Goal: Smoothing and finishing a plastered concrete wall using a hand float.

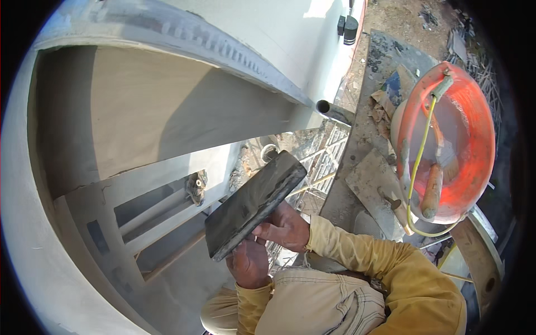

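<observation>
- Round orange plastic bucket (481, 131): pale grey stuff (455, 127) and a brown wooden handle (431, 192) inside.
- Left of the bucket: left hand (249, 263), right hand (289, 228), fingers (272, 231) clamped on a flat black block (254, 204).

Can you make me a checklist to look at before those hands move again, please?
1. Right hand holding the dark rectangular block: ok, the thumb is against its edge.
2. Left hand gripping too: cannot tell; it is at the block's lower end, but its grip is partly hidden.
3. Block's upward face free of fingers: ok.
4. Block clean: not ok, grey smears mark its side.
5. Handle under the block: cannot tell, the underside is hidden.
6. Wooden-handled tool in the orange bucket: ok, its handle shows inside.
</observation>
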### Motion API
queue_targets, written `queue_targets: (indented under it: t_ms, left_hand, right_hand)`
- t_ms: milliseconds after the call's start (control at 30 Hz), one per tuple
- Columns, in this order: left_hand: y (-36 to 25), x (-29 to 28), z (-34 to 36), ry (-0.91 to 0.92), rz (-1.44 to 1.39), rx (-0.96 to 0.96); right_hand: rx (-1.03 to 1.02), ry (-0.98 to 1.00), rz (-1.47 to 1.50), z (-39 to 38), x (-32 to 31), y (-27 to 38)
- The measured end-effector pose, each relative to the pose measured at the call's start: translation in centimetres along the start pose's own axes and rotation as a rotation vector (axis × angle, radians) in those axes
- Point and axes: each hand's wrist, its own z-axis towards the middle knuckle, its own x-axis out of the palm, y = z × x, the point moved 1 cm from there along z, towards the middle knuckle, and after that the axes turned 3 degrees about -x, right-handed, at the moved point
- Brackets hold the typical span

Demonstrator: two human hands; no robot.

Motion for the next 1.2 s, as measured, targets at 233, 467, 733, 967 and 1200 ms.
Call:
queue_targets:
  t_ms: [233,467,733,967,1200]
  left_hand:
    - [-0.5,2.8,-1.9,0.16,0.095,-0.217]
    - [-4.6,2.6,-3.8,0.131,0.28,-0.342]
    - [-9.7,-1.2,-3.9,0.215,0.721,-0.287]
    - [-12.7,-4.8,-3.8,0.213,1.025,-0.167]
    - [-12.2,-7.7,-5.0,0.163,1.06,-0.337]
  right_hand:
    - [-0.209,-0.28,-0.045,-1.8,4.1,10.3]
    - [-0.69,-0.641,-0.242,-12.3,4.5,24.4]
    - [0.177,-1.194,-0.763,-16.1,-8.5,30.0]
    - [0.404,-0.793,-1.785,-16.9,-6.6,31.9]
    - [-0.56,-0.682,-0.688,-16.6,1.7,24.7]
